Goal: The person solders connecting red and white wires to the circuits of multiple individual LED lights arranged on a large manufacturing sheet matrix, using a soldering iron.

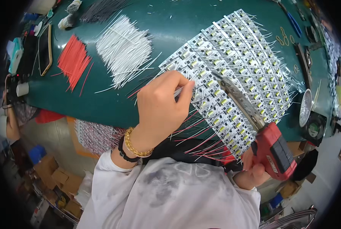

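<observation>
A panel of small white circuit boards (pixel 237 57) with yellow parts lies slanted on the green table, thin wires standing off it in rows. At its left edge, my left hand (pixel 164 97) is closed in a pinch on thin white wires, mostly hidden by the fingers. My right hand (pixel 254 171) is wrapped around a red and black soldering gun (pixel 273 150). The gun's long, stained metal barrel points up and left over the boards. Its tip is near the middle rows; whether it touches a board I cannot tell. Red wires (pixel 201 147) trail from the panel's near edge.
Left on the table (pixel 101 105) lie piles of red wires (pixel 74 61), white wires (pixel 124 47) and black wires (pixel 103 9). Blue-handled pliers (pixel 293 24), rubber bands (pixel 283 38), a round metal dish (pixel 305 108) and a small black fan (pixel 315 128) are at the right.
</observation>
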A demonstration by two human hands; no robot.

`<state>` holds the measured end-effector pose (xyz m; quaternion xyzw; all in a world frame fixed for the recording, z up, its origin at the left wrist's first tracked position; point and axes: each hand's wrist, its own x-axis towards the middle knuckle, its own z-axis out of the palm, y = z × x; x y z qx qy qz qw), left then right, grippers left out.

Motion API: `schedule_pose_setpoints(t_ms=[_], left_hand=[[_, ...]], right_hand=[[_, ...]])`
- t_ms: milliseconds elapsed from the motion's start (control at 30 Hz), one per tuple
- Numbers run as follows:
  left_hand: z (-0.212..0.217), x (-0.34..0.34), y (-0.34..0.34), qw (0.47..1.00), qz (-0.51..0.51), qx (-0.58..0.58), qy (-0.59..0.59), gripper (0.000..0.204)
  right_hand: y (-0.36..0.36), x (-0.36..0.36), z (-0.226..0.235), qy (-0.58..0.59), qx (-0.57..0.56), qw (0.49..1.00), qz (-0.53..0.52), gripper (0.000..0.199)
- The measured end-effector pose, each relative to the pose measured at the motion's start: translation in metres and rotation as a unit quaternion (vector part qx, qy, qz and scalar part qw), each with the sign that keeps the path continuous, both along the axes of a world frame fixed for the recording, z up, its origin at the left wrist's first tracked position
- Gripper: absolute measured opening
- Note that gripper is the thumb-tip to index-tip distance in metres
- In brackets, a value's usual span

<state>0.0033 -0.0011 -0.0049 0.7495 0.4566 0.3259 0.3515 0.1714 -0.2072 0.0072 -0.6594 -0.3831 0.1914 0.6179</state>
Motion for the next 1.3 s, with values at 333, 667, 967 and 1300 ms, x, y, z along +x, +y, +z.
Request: schedule_pose_setpoints(t_ms=[333, 667, 967, 1300], left_hand=[[0.000, -0.002, 0.009, 0.999, -0.017, -0.028, 0.019, 0.011], [0.002, -0.004, 0.011, 0.999, -0.025, -0.041, 0.014, 0.011], [0.001, -0.006, 0.014, 0.997, -0.035, -0.071, 0.005, 0.013], [0.001, -0.006, 0.013, 0.997, -0.032, -0.069, 0.019, 0.013]], right_hand=[[-0.003, -0.011, 0.004, 0.322, -0.053, 0.943, -0.069, 0.036], [0.000, 0.006, 0.020, 0.034, -0.249, 0.965, 0.080, 0.032], [-0.012, 0.009, 0.008, -0.006, -0.207, 0.975, 0.085, 0.036], [-0.016, -0.004, 0.000, 0.100, -0.054, 0.993, -0.011, 0.072]])
